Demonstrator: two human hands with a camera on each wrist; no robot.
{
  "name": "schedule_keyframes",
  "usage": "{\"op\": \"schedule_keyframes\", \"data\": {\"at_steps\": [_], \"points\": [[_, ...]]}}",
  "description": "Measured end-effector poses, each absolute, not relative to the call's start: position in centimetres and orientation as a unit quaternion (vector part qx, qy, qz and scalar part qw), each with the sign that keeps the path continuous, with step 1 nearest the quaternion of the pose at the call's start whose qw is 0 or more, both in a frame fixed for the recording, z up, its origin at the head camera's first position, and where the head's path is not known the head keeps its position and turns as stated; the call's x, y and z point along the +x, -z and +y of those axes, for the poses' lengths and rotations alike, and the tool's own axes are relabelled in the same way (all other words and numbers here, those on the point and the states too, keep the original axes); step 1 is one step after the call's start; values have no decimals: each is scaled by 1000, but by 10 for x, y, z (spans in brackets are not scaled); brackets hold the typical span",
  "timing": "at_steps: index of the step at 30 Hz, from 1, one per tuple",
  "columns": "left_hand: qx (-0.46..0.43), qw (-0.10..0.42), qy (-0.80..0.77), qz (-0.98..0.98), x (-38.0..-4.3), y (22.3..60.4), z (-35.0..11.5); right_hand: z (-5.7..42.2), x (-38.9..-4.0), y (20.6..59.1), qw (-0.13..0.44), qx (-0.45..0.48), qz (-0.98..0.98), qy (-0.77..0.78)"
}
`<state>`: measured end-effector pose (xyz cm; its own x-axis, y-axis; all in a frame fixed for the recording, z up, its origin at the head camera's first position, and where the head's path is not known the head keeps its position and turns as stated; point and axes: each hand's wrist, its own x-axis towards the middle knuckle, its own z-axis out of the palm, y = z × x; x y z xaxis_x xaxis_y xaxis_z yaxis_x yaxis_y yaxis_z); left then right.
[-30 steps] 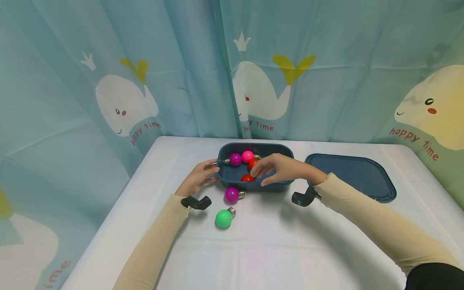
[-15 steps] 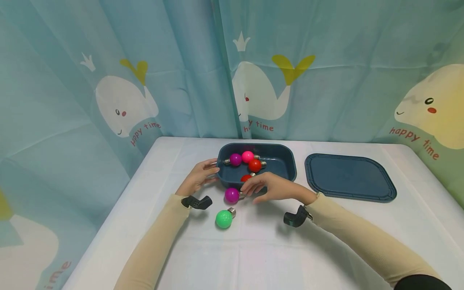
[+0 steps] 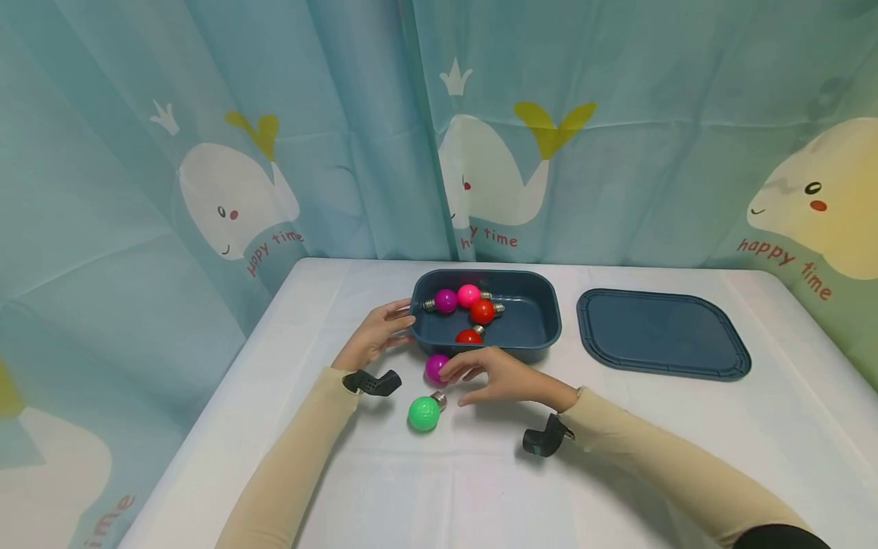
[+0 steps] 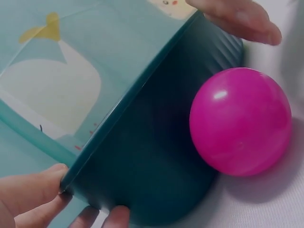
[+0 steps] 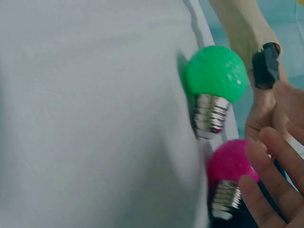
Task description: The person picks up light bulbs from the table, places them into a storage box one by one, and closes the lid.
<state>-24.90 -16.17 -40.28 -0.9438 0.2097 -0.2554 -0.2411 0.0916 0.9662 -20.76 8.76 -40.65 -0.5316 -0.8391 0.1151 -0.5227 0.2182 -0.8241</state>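
Observation:
In the head view my left hand (image 3: 373, 334) grips the left end of a dark blue plastic box (image 3: 524, 305). The left wrist view shows its fingertips (image 4: 118, 216) at the outer wall and rim. My right hand (image 3: 504, 375) hovers low in front of the box, palm down, fingers spread and loosely bent. Those fingers overlap a magenta light bulb (image 3: 435, 368) lying by the box's front wall; its metal screw base shows in the right wrist view. Closer to me lies a green bulb (image 3: 423, 414), its screw base (image 5: 209, 116) facing away from me.
Inside the box lie a purple bulb (image 3: 446, 301), a pink bulb (image 3: 469, 295) and two red bulbs, one red bulb (image 3: 482, 311) near the middle. A flat dark blue lid (image 3: 661, 334) rests at right on the white tablecloth (image 3: 384, 488). A whale-print curtain (image 3: 370, 137) stands behind.
My right hand has moved from over the box toward me and to the left, down to the magenta bulb. The left hand has stayed at the box's end.

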Motion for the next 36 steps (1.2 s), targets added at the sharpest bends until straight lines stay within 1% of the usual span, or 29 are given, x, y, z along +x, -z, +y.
{"op": "schedule_keyframes", "data": {"at_steps": [4, 7, 20, 29, 36], "points": [[-13, 166, -670, 723, -250, 403, -162, 83, -206, 412, 158, -455, 762, 432], [-16, 166, -669, 724, -249, 403, -162, 81, -205, 416, 154, -457, 765, 426], [-11, 166, -671, 722, -248, 403, -163, 71, -201, 417, 172, -452, 772, 411], [-11, 169, -673, 720, -249, 403, -162, 65, -200, 424, 161, -465, 776, 395], [-10, 168, -673, 720, -249, 404, -162, 62, -198, 427, 165, -465, 779, 387]]}}
